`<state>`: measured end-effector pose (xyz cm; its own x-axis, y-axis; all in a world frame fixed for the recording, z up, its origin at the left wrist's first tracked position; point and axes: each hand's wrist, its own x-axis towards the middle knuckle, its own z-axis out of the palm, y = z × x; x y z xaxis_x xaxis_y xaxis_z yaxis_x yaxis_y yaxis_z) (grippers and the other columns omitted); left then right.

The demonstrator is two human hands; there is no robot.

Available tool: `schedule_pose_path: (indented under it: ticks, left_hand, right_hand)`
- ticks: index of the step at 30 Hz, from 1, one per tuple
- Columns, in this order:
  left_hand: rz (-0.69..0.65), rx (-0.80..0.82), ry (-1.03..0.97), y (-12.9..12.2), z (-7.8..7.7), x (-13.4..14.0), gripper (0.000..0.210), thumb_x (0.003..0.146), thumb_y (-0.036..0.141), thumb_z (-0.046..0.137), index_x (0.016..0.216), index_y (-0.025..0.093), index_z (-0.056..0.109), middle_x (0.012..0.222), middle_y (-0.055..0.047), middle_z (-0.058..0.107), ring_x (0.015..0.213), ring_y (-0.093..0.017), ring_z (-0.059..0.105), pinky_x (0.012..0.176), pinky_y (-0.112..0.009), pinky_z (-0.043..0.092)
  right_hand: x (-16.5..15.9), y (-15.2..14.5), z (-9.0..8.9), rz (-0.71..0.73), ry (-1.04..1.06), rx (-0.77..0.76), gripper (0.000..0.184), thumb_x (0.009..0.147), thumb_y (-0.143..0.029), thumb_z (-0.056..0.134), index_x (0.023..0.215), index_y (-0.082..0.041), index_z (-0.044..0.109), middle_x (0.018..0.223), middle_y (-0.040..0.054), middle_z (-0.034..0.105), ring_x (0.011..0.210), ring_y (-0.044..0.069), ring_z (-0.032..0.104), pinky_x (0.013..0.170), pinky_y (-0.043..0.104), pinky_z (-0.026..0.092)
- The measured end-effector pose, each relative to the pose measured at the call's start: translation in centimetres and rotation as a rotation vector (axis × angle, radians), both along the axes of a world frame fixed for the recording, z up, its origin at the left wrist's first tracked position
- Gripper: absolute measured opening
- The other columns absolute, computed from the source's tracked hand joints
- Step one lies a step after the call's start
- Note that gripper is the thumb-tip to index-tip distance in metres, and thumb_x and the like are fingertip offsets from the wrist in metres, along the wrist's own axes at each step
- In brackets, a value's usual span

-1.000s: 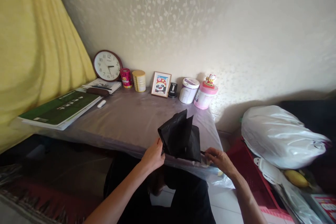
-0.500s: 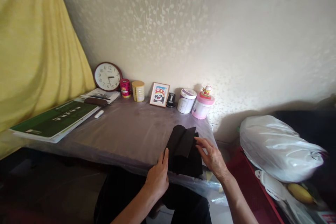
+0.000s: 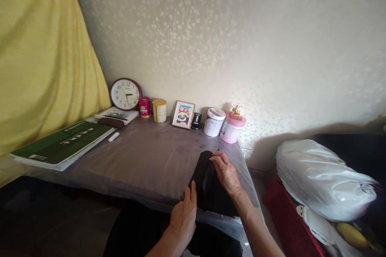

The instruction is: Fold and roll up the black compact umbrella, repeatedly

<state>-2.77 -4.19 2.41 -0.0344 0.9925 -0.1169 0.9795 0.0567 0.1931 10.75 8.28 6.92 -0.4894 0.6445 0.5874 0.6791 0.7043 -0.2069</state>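
Note:
A black folded item point(image 3: 208, 182), cloth-like with a loose flap, lies on the front right of the table; its exact kind is hard to make out. My left hand point(image 3: 183, 213) grips its near left edge, fingers nearly straight along the side, thumb hidden. With thumb and fingertips pinched together, my right hand point(image 3: 224, 170) holds the flap near the top edge and lifts it, covering part of the item. Below the table edge my dark-clothed lap shows.
A plastic-covered table point(image 3: 144, 160) carries a green book point(image 3: 66, 142), a clock point(image 3: 126, 94), tins such as the yellow-lidded tin point(image 3: 159, 111), a panda picture frame point(image 3: 183, 115) and a pink-lidded tub point(image 3: 232, 128). Right of it, a white plastic bag point(image 3: 325, 178) rests on a red basket point(image 3: 286, 213).
My right hand has moved left and slightly up, carrying the flap of the black item over with it. My left hand stays at the left edge. The view has tilted slightly up.

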Motion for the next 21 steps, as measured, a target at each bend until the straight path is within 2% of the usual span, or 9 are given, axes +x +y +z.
schedule_pose_path:
  ticks: [3,7,11,15,17,19,21]
  left_hand:
    - [-0.001,-0.003,0.040,-0.2,0.1,0.6,0.090,0.057,-0.010,0.048,0.139,0.012,0.018,0.138,-0.019,0.039,0.076,-0.020,0.067,0.067,-0.031,0.057]
    - [-0.004,0.000,0.085,-0.6,0.0,1.2,0.075,0.067,-0.010,0.039,0.136,0.015,0.029,0.138,-0.017,0.040,0.080,-0.019,0.067,0.072,-0.032,0.057]
    - [-0.009,-0.023,0.095,-0.4,0.0,1.4,0.073,0.068,-0.009,0.038,0.137,0.013,0.027,0.139,-0.019,0.038,0.080,-0.019,0.067,0.070,-0.030,0.057]
    - [-0.013,-0.053,0.014,-0.4,-0.2,0.7,0.077,0.066,-0.009,0.040,0.138,0.012,0.023,0.141,-0.020,0.033,0.085,-0.019,0.067,0.074,-0.029,0.055]
    - [-0.031,-0.023,-0.060,-0.8,-0.6,0.0,0.072,0.070,-0.003,0.042,0.138,0.013,0.023,0.141,-0.019,0.034,0.094,-0.021,0.064,0.080,-0.031,0.053]
    - [-0.043,0.065,-0.089,-1.2,-1.0,-0.6,0.060,0.078,0.010,0.044,0.136,0.012,0.029,0.136,-0.018,0.043,0.111,-0.027,0.055,0.087,-0.038,0.050]
    - [-0.056,0.161,-0.096,-1.3,-1.1,-1.1,0.053,0.079,0.017,0.046,0.131,0.014,0.038,0.134,-0.016,0.046,0.120,-0.029,0.047,0.096,-0.043,0.044]
  right_hand:
    - [-1.7,0.8,-0.6,-0.011,-0.044,-0.015,0.025,0.093,-0.024,0.033,0.099,-0.024,0.058,0.108,0.0052,0.055,0.080,0.012,0.061,0.068,0.021,0.051]
    - [-3.7,1.5,-2.6,0.000,-0.127,-0.013,0.024,0.093,-0.021,0.035,0.097,-0.023,0.059,0.107,0.0059,0.055,0.083,0.013,0.060,0.066,0.021,0.050]
    - [-4.8,1.7,-4.4,0.020,-0.143,-0.026,0.023,0.091,-0.018,0.038,0.094,-0.023,0.060,0.103,0.0062,0.057,0.087,0.015,0.058,0.071,0.023,0.050]
    - [-5.1,1.8,-5.0,0.018,-0.147,-0.053,0.020,0.091,-0.019,0.040,0.091,-0.021,0.060,0.100,0.0058,0.057,0.085,0.014,0.059,0.072,0.023,0.049]
    - [-5.2,1.8,-5.0,0.021,-0.159,-0.057,0.020,0.092,-0.020,0.040,0.091,-0.021,0.060,0.099,0.0055,0.058,0.083,0.014,0.059,0.071,0.022,0.049]
    - [-5.2,1.8,-5.0,0.023,-0.169,-0.060,0.020,0.092,-0.021,0.039,0.090,-0.021,0.059,0.098,0.0050,0.058,0.081,0.013,0.059,0.069,0.022,0.048]
    - [-5.3,1.9,-5.1,0.018,-0.167,-0.063,0.020,0.092,-0.022,0.039,0.090,-0.021,0.059,0.098,0.0045,0.058,0.080,0.013,0.059,0.069,0.021,0.048]
